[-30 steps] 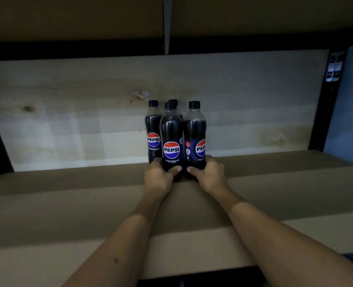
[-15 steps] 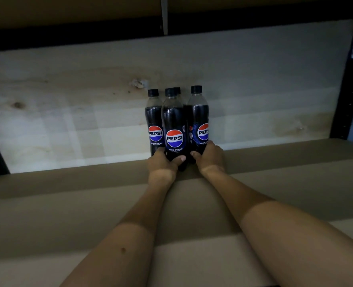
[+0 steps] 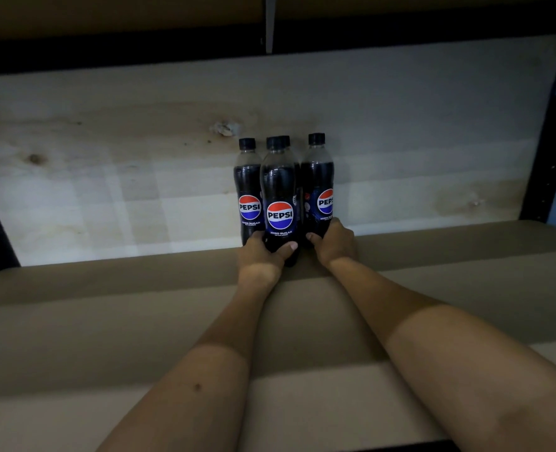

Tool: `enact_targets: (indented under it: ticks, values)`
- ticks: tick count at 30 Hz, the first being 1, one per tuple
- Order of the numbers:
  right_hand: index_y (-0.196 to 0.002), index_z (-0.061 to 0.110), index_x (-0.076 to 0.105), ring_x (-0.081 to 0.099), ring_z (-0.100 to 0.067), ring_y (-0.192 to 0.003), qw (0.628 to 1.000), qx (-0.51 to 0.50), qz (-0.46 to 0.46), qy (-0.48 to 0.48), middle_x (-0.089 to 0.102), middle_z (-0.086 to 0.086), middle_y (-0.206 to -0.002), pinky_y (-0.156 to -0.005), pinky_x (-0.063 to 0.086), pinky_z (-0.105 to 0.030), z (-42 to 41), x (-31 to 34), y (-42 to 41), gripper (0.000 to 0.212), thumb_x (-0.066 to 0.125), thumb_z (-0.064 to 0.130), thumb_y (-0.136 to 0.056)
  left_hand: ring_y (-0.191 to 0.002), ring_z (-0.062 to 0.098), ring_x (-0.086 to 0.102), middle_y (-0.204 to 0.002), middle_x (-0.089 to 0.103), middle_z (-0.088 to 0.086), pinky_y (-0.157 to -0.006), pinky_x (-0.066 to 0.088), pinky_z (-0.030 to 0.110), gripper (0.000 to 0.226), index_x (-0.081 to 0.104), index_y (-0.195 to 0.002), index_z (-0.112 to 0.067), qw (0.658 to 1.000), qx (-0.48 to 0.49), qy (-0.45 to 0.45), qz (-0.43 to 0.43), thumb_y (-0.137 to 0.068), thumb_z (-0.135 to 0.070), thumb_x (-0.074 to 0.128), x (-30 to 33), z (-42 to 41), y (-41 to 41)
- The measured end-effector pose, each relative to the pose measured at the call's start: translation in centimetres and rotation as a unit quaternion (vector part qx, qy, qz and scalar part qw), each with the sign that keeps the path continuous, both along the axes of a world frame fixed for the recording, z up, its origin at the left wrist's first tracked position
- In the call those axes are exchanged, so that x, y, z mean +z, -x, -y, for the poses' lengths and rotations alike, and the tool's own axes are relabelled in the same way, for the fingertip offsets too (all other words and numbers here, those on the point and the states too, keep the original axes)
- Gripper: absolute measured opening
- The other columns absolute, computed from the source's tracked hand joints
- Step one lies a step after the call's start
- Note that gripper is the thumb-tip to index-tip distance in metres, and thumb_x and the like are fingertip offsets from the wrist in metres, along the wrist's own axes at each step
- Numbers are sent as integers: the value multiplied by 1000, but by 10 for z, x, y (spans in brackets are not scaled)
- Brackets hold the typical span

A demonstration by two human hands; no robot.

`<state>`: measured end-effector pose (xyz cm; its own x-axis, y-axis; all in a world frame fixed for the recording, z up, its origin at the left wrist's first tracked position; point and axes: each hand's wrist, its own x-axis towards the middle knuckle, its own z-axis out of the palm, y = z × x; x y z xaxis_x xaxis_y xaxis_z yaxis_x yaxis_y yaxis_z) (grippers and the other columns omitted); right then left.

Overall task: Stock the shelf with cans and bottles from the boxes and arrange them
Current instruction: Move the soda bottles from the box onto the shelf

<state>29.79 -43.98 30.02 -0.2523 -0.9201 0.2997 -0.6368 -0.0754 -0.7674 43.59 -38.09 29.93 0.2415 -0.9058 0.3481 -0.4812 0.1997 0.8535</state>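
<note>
Left fingers: I see my left hand (image 3: 261,252) curled round the base of the front Pepsi Zero Sugar bottle (image 3: 279,203), thumb laid across its front low down.
Right fingers: my right hand (image 3: 333,244) wraps the foot of the right Pepsi bottle (image 3: 319,187), thumb tip showing at its left side.
Held bottles: both upright on the shelf board (image 3: 107,321), standing just beside each other.
Other bottles: a left Pepsi bottle (image 3: 248,190) stands upright just beside the front one; a rear bottle (image 3: 285,141) is hidden but for its cap, behind the front one.
Cluster: I count four black-capped bottles packed close, deep on the shelf near the back panel (image 3: 107,177).
Surroundings: pale knotted wood behind, a dark upright post (image 3: 544,158) at far right, the upper shelf's underside (image 3: 123,17) overhead.
Arms: both forearms reach in bare across the brown board.
</note>
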Motion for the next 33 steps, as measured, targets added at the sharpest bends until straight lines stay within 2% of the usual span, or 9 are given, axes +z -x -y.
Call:
enact_targets:
  ticks: [5, 8, 11, 15, 21, 25, 28, 30, 33]
  values:
    - [-118, 1, 59, 58, -35, -115, 994, -9, -99, -46, 63, -19, -122, -90, 47, -35, -19, 3, 6, 34, 63, 23, -92, -115, 26, 60, -124, 65, 9, -97, 48, 32, 61, 54, -130, -9, 999, 10, -35, 5, -78, -27, 80, -3, -5, -6]
    - [-113, 3, 62, 60, -35, -112, 988, -13, -145, -61, 64, -18, -119, -88, 48, -34, -40, 3, 13, 26, 60, 19, -92, -120, 27, 57, -127, 63, 10, -101, 45, 32, 58, 48, -135, -8, 997, 18, -75, 28, -85, -22, 72, -2, -22, -12]
    - [-118, 5, 59, 58, -36, -115, 981, -2, -177, -76, 61, -18, -124, -91, 48, -35, -73, 1, 20, 33, 60, 24, -92, -119, 29, 57, -124, 65, 10, -97, 44, 30, 41, 60, -124, -9, 988, 42, -94, 116, -88, -26, 67, 1, -46, -18]
    - [-110, 9, 62, 58, -37, -113, 976, 39, -201, -72, 63, -17, -121, -93, 50, -40, -122, -2, 31, 32, 54, 33, -91, -113, 27, 59, -117, 66, 10, -92, 45, 29, 24, 67, -105, -13, 976, 17, -112, 186, -85, -27, 66, -3, -84, -23]
    - [-111, 12, 66, 60, -34, -110, 960, 101, -248, -83, 66, -13, -121, -93, 50, -37, -202, -1, 41, 34, 48, 35, -93, -116, 31, 57, -126, 63, 12, -97, 46, 34, 34, 64, -119, -15, 940, -33, -123, 317, -94, -35, 53, -3, -153, -19]
    - [-109, 16, 67, 62, -35, -105, 953, 92, -288, -31, 69, -13, -113, -85, 48, -38, -267, -12, 44, 32, 45, 35, -95, -108, 37, 59, -116, 67, 16, -83, 47, 38, 33, 65, -109, -16, 919, -28, -90, 383, -94, -38, 46, -9, -202, -17]
    - [-126, 18, 64, 50, -24, -130, 959, 80, -265, 66, 61, -4, -135, -104, 34, -37, -311, -34, 41, 36, 41, 28, -100, -102, 37, 61, -108, 67, 15, -77, 45, 39, 39, 66, -105, -12, 918, 1, -14, 396, -97, -37, 36, -21, -243, -12]
    - [-132, 14, 60, 39, -21, -140, 962, 84, -232, 114, 54, -4, -143, -115, 21, -38, -331, -53, 40, 37, 48, 25, -99, -111, 33, 59, -115, 66, 11, -86, 44, 40, 47, 66, -108, -12, 918, 22, 58, 392, -95, -36, 28, -35, -268, -9]
    - [-139, 10, 53, 24, -22, -148, 967, 110, -183, 138, 41, -7, -153, -119, 16, -36, -359, -76, 38, 46, 57, 19, -94, -137, 28, 40, -143, 50, 11, -112, 28, 46, 52, 52, -136, -10, 906, 26, 100, 411, -89, -30, 50, -67, -301, -8]
